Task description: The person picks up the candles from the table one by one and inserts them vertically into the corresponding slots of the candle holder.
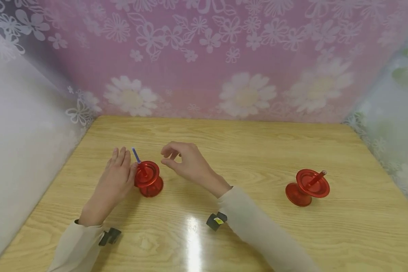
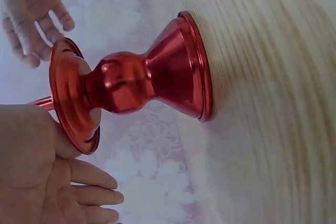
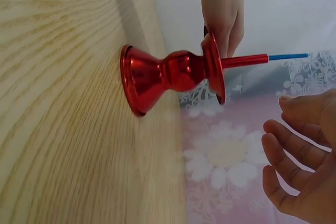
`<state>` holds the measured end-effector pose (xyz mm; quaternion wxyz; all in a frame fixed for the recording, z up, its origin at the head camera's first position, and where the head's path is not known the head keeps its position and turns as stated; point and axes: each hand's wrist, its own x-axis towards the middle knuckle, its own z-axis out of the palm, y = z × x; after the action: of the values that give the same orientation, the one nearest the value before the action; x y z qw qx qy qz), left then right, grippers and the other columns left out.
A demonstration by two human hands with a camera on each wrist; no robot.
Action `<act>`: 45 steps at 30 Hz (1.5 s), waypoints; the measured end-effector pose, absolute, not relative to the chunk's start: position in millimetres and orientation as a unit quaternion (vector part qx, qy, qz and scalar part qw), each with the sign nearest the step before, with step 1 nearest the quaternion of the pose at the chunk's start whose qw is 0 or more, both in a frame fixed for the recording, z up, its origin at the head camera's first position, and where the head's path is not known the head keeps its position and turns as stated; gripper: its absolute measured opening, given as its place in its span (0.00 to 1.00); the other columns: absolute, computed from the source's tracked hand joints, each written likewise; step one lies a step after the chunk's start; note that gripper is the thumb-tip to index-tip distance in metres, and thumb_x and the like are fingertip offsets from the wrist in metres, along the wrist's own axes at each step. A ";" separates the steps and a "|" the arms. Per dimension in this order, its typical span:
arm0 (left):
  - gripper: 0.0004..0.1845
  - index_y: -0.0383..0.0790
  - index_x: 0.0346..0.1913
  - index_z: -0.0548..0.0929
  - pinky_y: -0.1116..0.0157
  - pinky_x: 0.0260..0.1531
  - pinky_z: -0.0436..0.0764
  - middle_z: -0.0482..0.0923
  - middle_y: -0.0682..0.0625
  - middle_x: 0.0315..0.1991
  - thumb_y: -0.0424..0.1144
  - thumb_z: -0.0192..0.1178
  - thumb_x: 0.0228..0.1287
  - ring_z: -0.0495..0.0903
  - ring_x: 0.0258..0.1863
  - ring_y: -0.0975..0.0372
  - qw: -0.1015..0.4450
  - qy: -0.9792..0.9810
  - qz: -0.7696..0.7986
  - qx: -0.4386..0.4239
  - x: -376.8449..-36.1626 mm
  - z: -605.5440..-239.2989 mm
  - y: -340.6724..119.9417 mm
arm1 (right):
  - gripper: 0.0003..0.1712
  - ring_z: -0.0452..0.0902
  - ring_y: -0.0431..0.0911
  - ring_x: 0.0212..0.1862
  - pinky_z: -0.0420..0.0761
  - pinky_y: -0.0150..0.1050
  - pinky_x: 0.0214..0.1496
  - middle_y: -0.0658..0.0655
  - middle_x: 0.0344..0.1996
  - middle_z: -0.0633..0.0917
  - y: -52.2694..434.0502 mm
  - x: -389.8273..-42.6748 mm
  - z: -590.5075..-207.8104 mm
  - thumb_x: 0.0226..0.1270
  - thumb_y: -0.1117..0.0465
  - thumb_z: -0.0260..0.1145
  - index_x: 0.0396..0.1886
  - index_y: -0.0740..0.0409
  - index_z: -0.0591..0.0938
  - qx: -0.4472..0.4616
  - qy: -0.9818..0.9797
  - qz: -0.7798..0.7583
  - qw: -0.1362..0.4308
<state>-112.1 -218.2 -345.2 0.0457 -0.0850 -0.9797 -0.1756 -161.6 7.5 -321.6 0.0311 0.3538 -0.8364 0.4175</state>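
Note:
A shiny red metal candle holder [image 1: 150, 187] stands upright on the table at the left, its round dish on a waisted foot. From the narrow red tube [image 3: 247, 60] at its centre a thin blue stick [image 3: 287, 56] sticks out. Beside the dish, my left hand [image 1: 113, 177] has its fingers extended, and its thumb lies against the rim. My right hand [image 1: 190, 160] hovers to the right of the holder, fingers loosely bent, with nothing between them. In the right wrist view, a gap separates those fingertips from the blue stick.
A second red candle holder [image 1: 299, 193] stands at the right of the wooden table [image 1: 224, 151], its tube [image 1: 317, 178] showing no blue stick. A pink floral backdrop [image 1: 190, 68] rises behind the table, with pale floral sheets at both sides.

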 end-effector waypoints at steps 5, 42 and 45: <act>0.26 0.10 0.63 0.59 0.37 0.63 0.55 0.53 0.18 0.65 0.33 0.41 0.74 0.51 0.67 0.29 0.067 -0.980 -0.160 -0.098 -105.8 -341.7 -217.8 | 0.07 0.78 0.38 0.38 0.76 0.33 0.46 0.47 0.35 0.85 26.6 -159.9 -321.0 0.65 0.61 0.68 0.41 0.55 0.84 0.355 -0.848 0.391 0.048; 0.21 0.18 0.49 0.75 0.44 0.35 0.80 0.78 0.28 0.42 0.39 0.54 0.70 0.80 0.39 0.37 0.068 -0.981 -0.168 -0.073 -51.3 -309.1 -181.5 | 0.07 0.79 0.40 0.44 0.78 0.45 0.51 0.46 0.39 0.85 96.0 -137.7 -318.2 0.70 0.59 0.63 0.43 0.53 0.84 0.286 -0.852 0.438 0.030; 0.16 0.23 0.42 0.78 0.47 0.30 0.80 0.81 0.34 0.35 0.39 0.56 0.69 0.82 0.32 0.43 0.052 -0.981 -0.170 -0.080 -53.7 -307.4 -180.4 | 0.07 0.79 0.40 0.43 0.78 0.43 0.49 0.46 0.39 0.85 104.4 -134.9 -316.6 0.69 0.59 0.63 0.43 0.53 0.84 0.284 -0.851 0.440 0.031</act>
<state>-53.7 -180.4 -307.4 0.0515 -0.0804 -0.9808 -0.1699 -134.9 104.4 -316.6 0.0312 0.2841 -0.8511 0.4403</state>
